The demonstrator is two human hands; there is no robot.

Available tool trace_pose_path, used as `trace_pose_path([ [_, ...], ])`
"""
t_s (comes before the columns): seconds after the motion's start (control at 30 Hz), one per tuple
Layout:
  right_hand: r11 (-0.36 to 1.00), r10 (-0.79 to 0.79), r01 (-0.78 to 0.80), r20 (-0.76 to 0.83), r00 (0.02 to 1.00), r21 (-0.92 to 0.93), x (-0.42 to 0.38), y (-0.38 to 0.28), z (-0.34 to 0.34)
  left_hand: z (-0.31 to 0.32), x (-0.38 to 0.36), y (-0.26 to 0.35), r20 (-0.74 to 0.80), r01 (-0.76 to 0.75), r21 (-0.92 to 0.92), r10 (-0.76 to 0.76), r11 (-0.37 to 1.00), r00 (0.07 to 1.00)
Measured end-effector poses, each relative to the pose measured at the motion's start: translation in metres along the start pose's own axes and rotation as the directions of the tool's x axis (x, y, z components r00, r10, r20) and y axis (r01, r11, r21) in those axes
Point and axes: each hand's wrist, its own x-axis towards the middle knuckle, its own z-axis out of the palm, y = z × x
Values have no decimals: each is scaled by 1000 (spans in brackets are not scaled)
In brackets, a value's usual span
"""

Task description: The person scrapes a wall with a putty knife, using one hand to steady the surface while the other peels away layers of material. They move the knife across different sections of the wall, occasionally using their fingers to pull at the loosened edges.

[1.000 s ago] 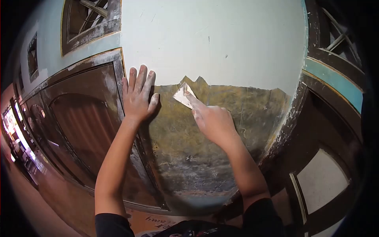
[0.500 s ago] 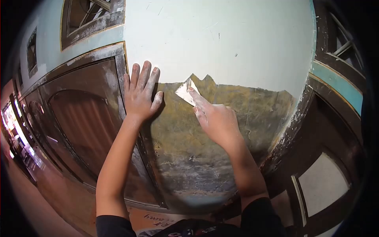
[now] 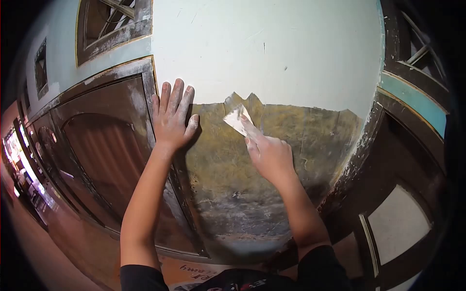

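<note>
My left hand (image 3: 174, 119), dusted with white powder, lies flat with fingers spread at the wall's left edge, by the dark door frame. In my right hand (image 3: 272, 153) is a scraper (image 3: 238, 120) with a pale, white-smeared blade, gripped with the index finger along it. The blade is against or just over the bare patch (image 3: 281, 126), a yellow-brown and grey surface with a jagged top edge. Above that edge, pale paint (image 3: 272, 43) covers the wall, with a few small dark nicks. My fingers hide the scraper's handle end.
On the left stands a brown door (image 3: 102, 155) with a worn, powdery frame. To the right is another dark frame (image 3: 388, 140) with flaking paint along its edge and a pale panel (image 3: 398, 224). An orange lettered surface (image 3: 194, 274) shows below.
My right hand and the scraper have moved down and slightly right, away from the jagged peak in the paint edge. My left hand stays against the wall; the view has shifted slightly.
</note>
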Motion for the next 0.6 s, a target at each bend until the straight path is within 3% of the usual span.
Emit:
trace_pose_path([
  [0.13, 995, 14, -8, -57, 998, 102, -25, 15, 11, 0, -4, 6, 26, 17, 66, -19, 998, 999],
  [0.23, 982, 36, 8, -229, 973, 187, -48, 42, 44, 5, -11, 21, 70, 78, 82, -83, 994, 994],
  [0.3, 946, 108, 23, -378, 920, 325, -63, 57, 62, 11, -15, 39, 90, 32, 31, -34, 999, 995],
  [0.4, 911, 233, -111, -276, 932, 396, -76, 63, 53, 15, -6, 76, 104, -45, -32, 48, 998, 993],
  [0.47, 908, 239, -115, -272, 932, 403, -76, 67, 46, 17, 16, 85, 45, -130, -25, 131, 991, 990],
  [0.53, 865, 250, -28, -382, 889, 501, -75, 75, 44, 0, 55, 91, 88, -133, -34, 136, 991, 987],
  [0.6, 824, 322, -97, -321, 890, 558, -80, 81, 37, -7, 96, 90, 23, -157, 27, 156, 987, 987],
])
